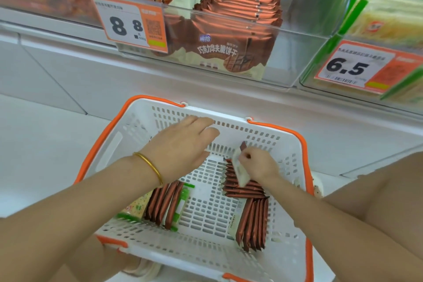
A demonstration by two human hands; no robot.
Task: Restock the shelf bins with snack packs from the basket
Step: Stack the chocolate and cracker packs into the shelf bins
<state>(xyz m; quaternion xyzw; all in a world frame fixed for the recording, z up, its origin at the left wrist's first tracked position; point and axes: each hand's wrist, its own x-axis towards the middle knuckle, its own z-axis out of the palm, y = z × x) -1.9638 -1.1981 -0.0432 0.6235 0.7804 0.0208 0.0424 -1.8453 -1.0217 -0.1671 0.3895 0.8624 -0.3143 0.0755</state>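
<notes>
Where fingers (251,158) pinch pack (239,169) (right), basket (229,118) gapes.

The basket (229,115) was white, slotted all over, with orange handles (309,258). Its packs (251,222) were coppery brown; 1 pack (240,173) showed a white back. The tags (128,25) were orange and white, with black numerals. The bangle (150,168) was gold.

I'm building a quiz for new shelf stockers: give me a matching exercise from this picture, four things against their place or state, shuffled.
Things:
1. left hand
2. right hand
3. 8.8 price tag
4. 6.5 price tag

Places or states:
A. pinches a snack pack
B. on the bin of brown packs
C. open over the basket
D. on the green-edged bin

Pairs: 1-C, 2-A, 3-B, 4-D.
</notes>
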